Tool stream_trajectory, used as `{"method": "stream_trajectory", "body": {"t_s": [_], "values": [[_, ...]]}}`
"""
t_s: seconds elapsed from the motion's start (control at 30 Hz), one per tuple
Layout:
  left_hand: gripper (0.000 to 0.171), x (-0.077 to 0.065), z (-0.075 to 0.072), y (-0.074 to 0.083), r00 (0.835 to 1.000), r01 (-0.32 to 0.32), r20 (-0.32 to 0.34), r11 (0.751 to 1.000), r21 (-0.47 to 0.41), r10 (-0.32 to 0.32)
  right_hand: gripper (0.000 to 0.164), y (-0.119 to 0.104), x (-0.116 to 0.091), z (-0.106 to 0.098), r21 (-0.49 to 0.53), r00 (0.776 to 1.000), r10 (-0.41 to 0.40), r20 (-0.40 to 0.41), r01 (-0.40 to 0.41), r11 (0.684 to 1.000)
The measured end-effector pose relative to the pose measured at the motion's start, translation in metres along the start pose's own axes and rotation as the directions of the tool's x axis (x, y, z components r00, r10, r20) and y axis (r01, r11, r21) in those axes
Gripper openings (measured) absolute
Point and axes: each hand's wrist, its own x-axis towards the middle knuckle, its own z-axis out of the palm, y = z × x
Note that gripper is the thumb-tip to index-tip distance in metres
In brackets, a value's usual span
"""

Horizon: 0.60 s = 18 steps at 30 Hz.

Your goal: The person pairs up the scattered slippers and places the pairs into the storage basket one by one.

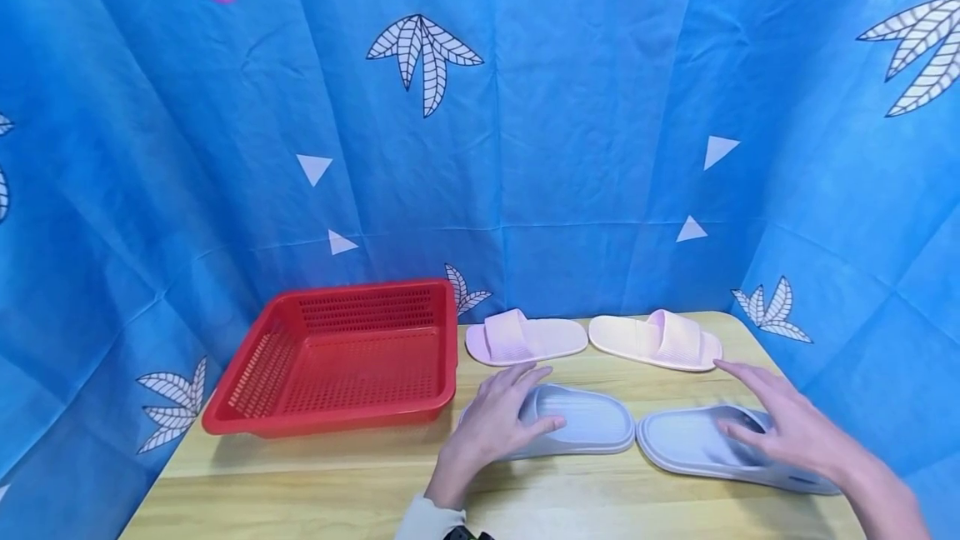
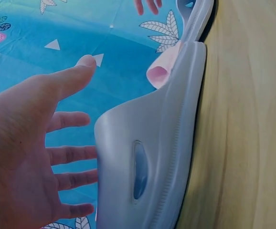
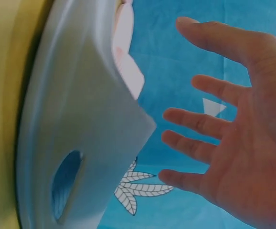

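Two grey-blue slippers lie toe-outward, sole ends nearly meeting, on the table's near part. My left hand (image 1: 498, 419) hovers over the strap of the left grey slipper (image 1: 588, 421), hiding much of that strap. Its fingers are spread and hold nothing; the left wrist view shows them beside the slipper's upper (image 2: 121, 129). Over the strap of the right grey slipper (image 1: 686, 437) hangs my right hand (image 1: 787, 423), thumb and fingers apart. In the right wrist view a gap separates those fingers (image 3: 195, 124) from the slipper's upper (image 3: 90, 109).
Behind them lie two pink slippers, one on the left (image 1: 551, 338) and one on the right (image 1: 626, 335). A red perforated basket (image 1: 330, 421) stands at the left of the wooden table (image 1: 315, 490). Blue patterned cloth (image 1: 570, 132) encloses the back and sides.
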Motion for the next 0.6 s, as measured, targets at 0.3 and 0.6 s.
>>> {"method": "stream_trajectory", "body": {"t_s": [0.3, 0.6], "values": [[0.082, 0.001, 0.008, -0.003, 0.998, -0.057, -0.007, 0.998, 0.038, 0.057, 0.087, 0.004, -0.011, 0.004, -0.030, 1.000, -0.005, 0.018, 0.006, 1.000], [0.090, 0.000, 0.013, -0.010, 0.999, -0.049, 0.010, 0.998, 0.049, 0.049, 0.092, 0.006, -0.017, 0.007, -0.068, 0.999, -0.025, 0.041, 0.028, 0.997]]}}
